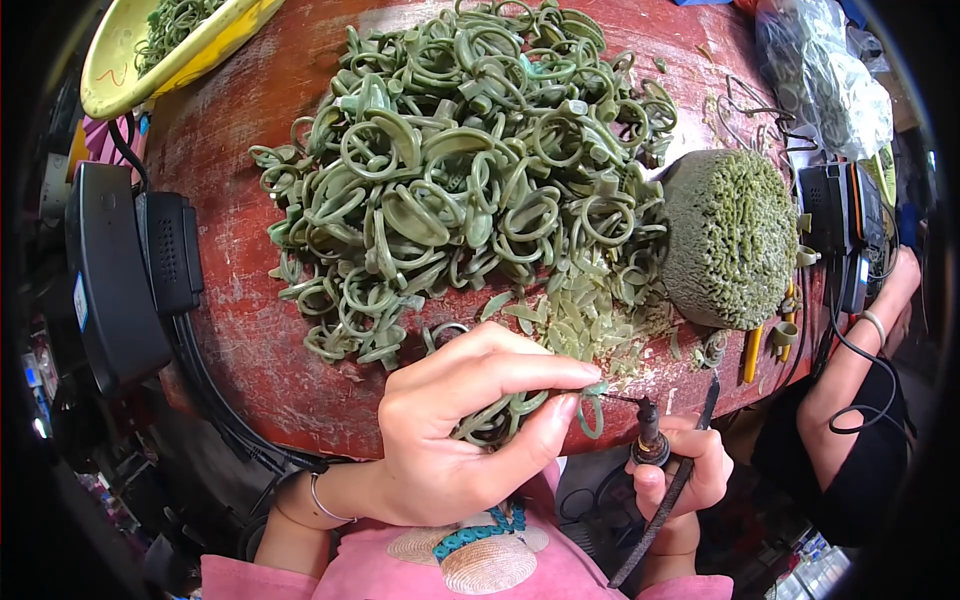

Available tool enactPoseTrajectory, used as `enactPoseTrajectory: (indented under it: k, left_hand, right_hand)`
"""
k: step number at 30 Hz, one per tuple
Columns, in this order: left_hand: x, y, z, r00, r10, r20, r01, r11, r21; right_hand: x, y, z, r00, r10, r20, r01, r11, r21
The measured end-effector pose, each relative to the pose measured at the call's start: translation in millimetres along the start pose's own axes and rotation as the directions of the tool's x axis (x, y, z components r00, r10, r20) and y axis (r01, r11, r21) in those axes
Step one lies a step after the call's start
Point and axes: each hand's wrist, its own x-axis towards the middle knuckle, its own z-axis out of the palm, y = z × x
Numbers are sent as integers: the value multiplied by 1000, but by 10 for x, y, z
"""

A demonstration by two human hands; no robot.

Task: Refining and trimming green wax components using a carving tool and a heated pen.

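My left hand (470, 425) is closed in a pinch, thumb and forefinger gripping a small green wax-like ring (592, 418) above the table's near edge. In my right hand (705, 460) are a dark wax pen, much like a soldering iron (651, 440), and a long thin metal tool (668, 510) slanting beside it. The pen's fine tip reaches the ring at my left fingertips and seems to touch it. More green rings (500, 418) lie partly hidden under my left hand. A large heap of similar rings (450, 190) covers the middle of the table.
Thin green flakes (585, 315) lie before a rough-topped green cylinder (730, 240). Yellow-handled tools (753, 352) sit at its right. Black devices (110, 280) with cables flank the table (230, 360). A yellow tray (110, 85) stands far left, a plastic bag (830, 90) far right. Another person's arm (850, 370) shows at right.
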Motion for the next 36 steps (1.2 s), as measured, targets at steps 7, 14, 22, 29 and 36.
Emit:
enactPoseTrajectory:
  k: [7, 14, 22, 29, 36]
  left_hand:
    - [5, 8, 4, 1000, -10, -13, 9, 1000, -13]
    - [19, -11, 9, 999, 27, -18, -27, 999, -35]
    - [-20, -18, 40, 997, -57, -50, 52, 994, -95]
    - [-41, -36, 42, 998, -56, -19, 54, 992, -114]
    - [-48, -16, 80, 989, -115, -93, 99, 981, -167]
  right_hand:
    - [-37, 29, -8, 1000, 3, 2, -3, 999, 47]
    - [-127, 83, 49, 999, 27, -35, -17, 968, 249]
    - [-106, 44, 77, 1000, 17, -18, -14, 985, 175]
    - [-96, 43, 78, 999, 13, -36, -8, 992, 128]
    - [-61, 17, 71, 1000, 19, -19, -17, 995, 96]
